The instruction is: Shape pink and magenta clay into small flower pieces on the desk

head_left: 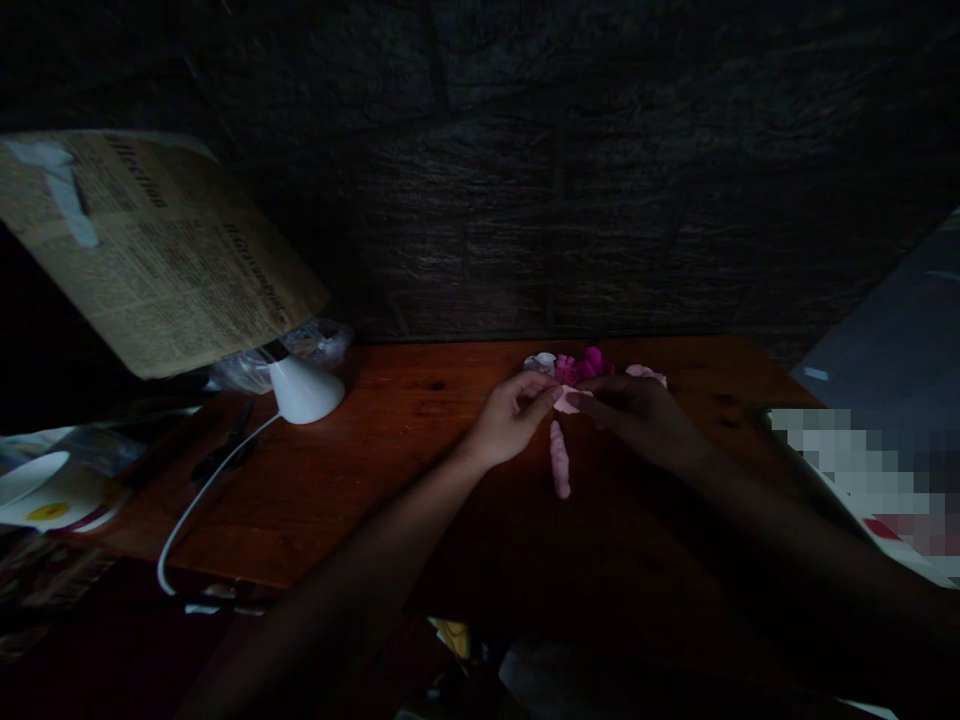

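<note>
Hands are meeting over the bench (390, 430): the left hand (517, 412) is bending its thumb and fingers nearly together, pinching the left edge of a pale pink sheet (572, 400), a small, soft-looking piece with an uneven outline. The right hand (645, 412), mostly in shadow, is gripping the same sheet from the other side with its thumb over it; its remaining fingers are showing too dimly to separate. Just nearer the wearer, a lumpy pink roll (560, 462) is lying lengthwise between the two forearms. Just beyond the hands, magenta pieces (595, 362) are lying beside a whitish lump (541, 363), while a light pink lump (648, 376) is resting behind the right hand. Farther left, a table lamp is standing on its white conical base (306, 388), its newsprint-patterned shade (172, 250) leaning outward. Clear plastic wrapping (328, 342) is lying behind the base, and a white cord (160, 562) is curving past dark scissors (225, 457) towards the near edge. At far left, a white container (37, 490) is showing a yellow mark. A dark block wall (487, 220) is closing off the background.
</note>
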Demonstrator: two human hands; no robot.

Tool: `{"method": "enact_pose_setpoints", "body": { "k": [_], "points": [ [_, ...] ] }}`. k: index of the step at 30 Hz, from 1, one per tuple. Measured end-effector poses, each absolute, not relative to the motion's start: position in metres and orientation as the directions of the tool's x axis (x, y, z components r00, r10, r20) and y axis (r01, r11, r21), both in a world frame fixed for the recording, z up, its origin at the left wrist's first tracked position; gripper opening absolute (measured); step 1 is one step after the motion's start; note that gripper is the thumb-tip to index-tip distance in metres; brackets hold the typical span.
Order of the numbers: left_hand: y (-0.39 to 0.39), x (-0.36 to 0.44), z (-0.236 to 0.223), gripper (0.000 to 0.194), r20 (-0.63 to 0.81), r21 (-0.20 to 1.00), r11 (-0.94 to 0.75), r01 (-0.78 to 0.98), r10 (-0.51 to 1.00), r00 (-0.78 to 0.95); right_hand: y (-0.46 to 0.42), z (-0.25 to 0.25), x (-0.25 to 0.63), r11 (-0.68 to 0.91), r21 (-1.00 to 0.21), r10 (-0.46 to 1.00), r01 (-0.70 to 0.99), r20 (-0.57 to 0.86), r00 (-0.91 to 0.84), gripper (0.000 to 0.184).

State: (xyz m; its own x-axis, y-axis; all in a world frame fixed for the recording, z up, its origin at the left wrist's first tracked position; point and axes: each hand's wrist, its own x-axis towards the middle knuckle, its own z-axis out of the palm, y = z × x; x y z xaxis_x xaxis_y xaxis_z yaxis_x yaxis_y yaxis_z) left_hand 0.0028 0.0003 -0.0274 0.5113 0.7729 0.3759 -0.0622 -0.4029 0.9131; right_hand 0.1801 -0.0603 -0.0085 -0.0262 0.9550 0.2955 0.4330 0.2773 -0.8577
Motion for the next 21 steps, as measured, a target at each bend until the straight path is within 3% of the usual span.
{"method": "enact_pose_setpoints", "body": {
  "k": [9, 15, 21],
  "points": [
    [-0.0013, 0.0034, -0.0270, 0.024, 0.328, 0.929, -0.366, -0.062, 0.732, 0.598, -0.0635, -0.0063, 0.1795, 0.336, -0.849, 0.938, 0.407, 0.339, -0.069, 0.037],
    [-0.0035, -0.0001, -0.0242, 0.028, 0.348, 0.888, -0.459, 0.033, 0.716, 0.605, -0.0631, -0.0095, 0.1762, 0.342, -0.859, 0.937, 0.381, 0.339, -0.078, 0.039],
    [-0.0057, -0.0034, -0.0204, 0.030, 0.417, 0.818, -0.561, 0.127, 0.730, 0.542, -0.0644, -0.0112, 0.1747, 0.262, -0.873, 0.965, 0.411, 0.225, -0.138, 0.047]
  ]
}}
